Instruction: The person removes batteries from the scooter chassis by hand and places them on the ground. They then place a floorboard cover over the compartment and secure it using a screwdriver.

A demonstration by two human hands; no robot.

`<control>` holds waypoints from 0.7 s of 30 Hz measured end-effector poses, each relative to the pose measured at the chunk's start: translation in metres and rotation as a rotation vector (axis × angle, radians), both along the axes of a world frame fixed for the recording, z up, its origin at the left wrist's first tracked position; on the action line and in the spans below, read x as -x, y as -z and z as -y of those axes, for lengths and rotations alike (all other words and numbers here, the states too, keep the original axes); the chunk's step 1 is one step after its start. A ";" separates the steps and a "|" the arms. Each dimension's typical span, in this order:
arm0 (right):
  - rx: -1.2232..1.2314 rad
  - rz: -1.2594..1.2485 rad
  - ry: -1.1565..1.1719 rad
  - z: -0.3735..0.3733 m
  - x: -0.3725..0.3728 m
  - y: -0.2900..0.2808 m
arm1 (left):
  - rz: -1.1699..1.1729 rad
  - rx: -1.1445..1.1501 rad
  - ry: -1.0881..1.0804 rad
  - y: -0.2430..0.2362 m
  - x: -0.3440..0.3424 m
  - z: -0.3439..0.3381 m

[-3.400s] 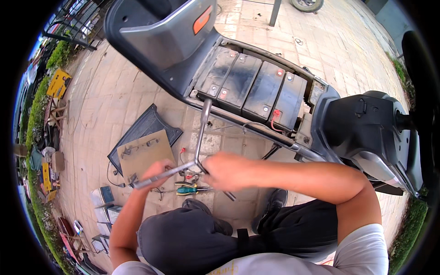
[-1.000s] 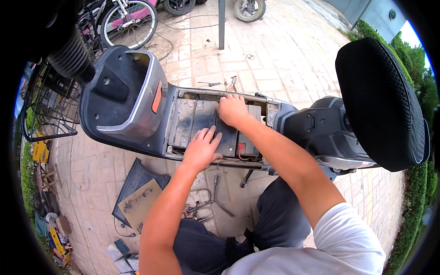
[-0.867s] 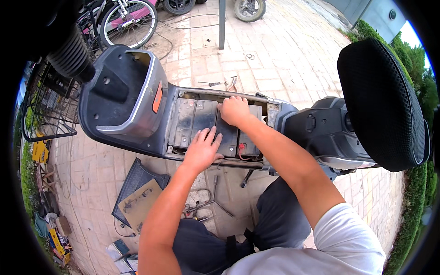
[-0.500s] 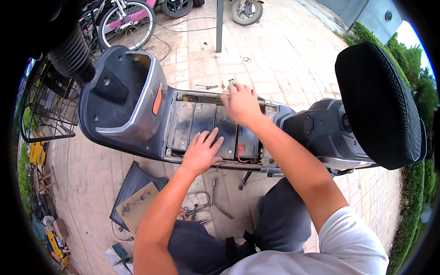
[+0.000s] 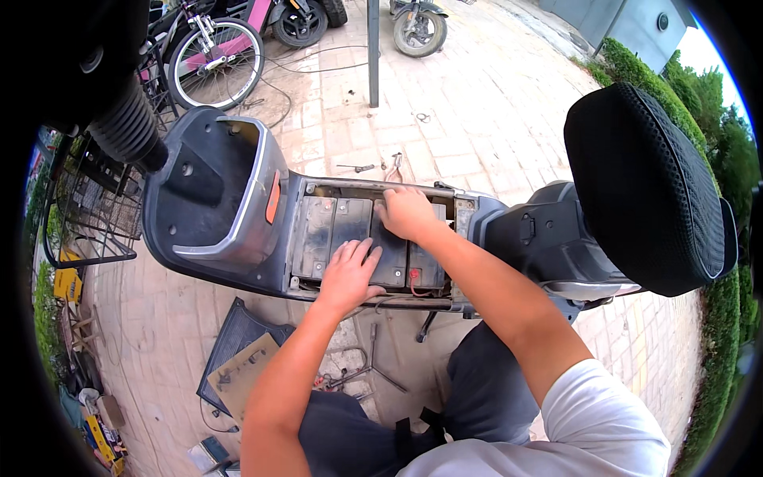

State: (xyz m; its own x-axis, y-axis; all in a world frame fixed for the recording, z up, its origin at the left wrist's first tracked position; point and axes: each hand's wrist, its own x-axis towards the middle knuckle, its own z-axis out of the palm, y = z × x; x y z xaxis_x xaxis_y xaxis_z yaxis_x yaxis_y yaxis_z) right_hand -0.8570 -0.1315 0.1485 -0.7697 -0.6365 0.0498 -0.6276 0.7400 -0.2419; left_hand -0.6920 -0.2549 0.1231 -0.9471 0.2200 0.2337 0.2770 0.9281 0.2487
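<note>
An electric scooter's open floor bay holds several dark batteries in a row. My left hand rests on their tops with its fingers spread. My right hand is at the far edge of the batteries, fingers bent down and close together; their tips are hidden, so I cannot make out what they hold. Near my hands, a red-capped terminal with a red wire sits on the rightmost battery. Just beyond the bay, pliers lie on the paving beside a thin dark tool.
The scooter's black seat rises at right, its front storage shell at left. On the near ground lie a dark floor panel, a cardboard piece and a three-armed wrench. A metal post and parked bicycle stand beyond.
My right hand has drawn back from beside the pliers to the far edge of the batteries. The left hand stays on the batteries. The whole view has shifted slightly.
</note>
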 end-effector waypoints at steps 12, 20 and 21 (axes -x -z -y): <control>-0.079 0.099 0.134 0.024 0.008 0.025 | 0.027 -0.036 -0.139 0.005 0.006 -0.016; -0.083 0.128 0.161 0.030 0.001 0.015 | -0.087 -0.064 -0.106 0.012 -0.003 -0.013; -0.087 0.112 0.155 0.029 0.002 0.016 | -0.090 -0.065 -0.092 0.010 -0.003 -0.013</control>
State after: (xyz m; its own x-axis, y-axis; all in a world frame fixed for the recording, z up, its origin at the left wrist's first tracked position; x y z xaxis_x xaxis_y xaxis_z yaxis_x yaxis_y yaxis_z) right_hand -0.8588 -0.1605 0.1324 -0.8566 -0.5078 -0.0916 -0.4769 0.8469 -0.2351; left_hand -0.6892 -0.2419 0.1126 -0.9370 0.1153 0.3298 0.2158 0.9335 0.2865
